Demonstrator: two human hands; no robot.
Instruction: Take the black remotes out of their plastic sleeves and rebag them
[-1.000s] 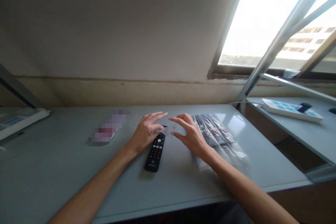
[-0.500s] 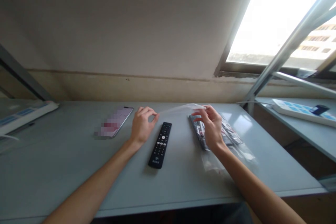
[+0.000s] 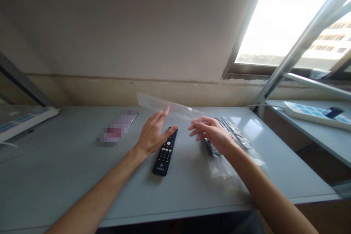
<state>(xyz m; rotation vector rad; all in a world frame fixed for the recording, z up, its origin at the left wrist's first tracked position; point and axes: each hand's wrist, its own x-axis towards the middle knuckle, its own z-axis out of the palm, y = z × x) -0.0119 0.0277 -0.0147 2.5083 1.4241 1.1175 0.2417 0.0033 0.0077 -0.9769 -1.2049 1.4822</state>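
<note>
A clear plastic bag [image 3: 171, 106] stretches through the air above the back of the desk, its right end pinched in my right hand [image 3: 210, 131]. My left hand [image 3: 153, 131] has its fingers spread just in front of the bag's middle; whether they touch the film is hard to see. Below, a black remote control [image 3: 164, 157] lies on the desk, its top end partly behind my left thumb. Under and beyond my right hand rests a pile of dark items in clear plastic bags [image 3: 238, 135], partly covered by that hand and forearm.
A phone [image 3: 117, 128], partly blurred out, lies left on the grey desk [image 3: 131, 197]. White power strips sit at the far left [image 3: 27, 122] and on the right-hand desk [image 3: 315, 115]. Metal frame bars [image 3: 290, 49] rise at the right by the window.
My left hand has let go of the bag's left end and its fingers have spread. The bag now swings up and left, while my right hand has come slightly left and lower.
</note>
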